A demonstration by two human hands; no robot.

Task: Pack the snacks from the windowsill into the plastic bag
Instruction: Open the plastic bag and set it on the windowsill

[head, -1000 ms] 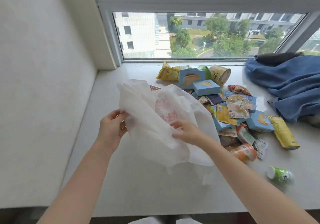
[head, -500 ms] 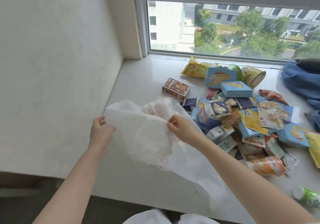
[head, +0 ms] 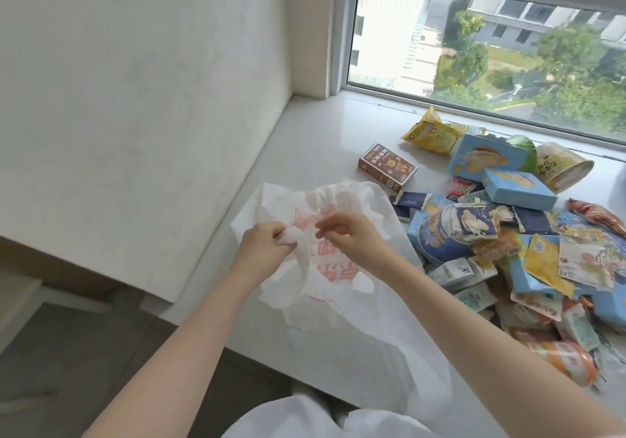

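Head view: thin white plastic bag with red print (head: 325, 261) on pale stone windowsill (head: 305, 139), just left of mixed snack pile (head: 508, 251). Left hand (head: 262, 248) bunching bag edge, fingers curled; right hand (head: 349, 234) pinching film. Since half-second earlier, hands drawn together at mouth: opening under way, nothing packed yet.

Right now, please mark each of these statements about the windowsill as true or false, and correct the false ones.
1. Both hands grip the plastic bag. True: the left hand and the right hand pinch the white plastic bag.
2. The snacks are already inside the bag. False: the snack pile lies on the windowsill, right of the bag.
3. The brown box stands upright. False: the brown box lies flat.
4. A yellow packet lies near the window. True: the yellow packet lies by the glass.
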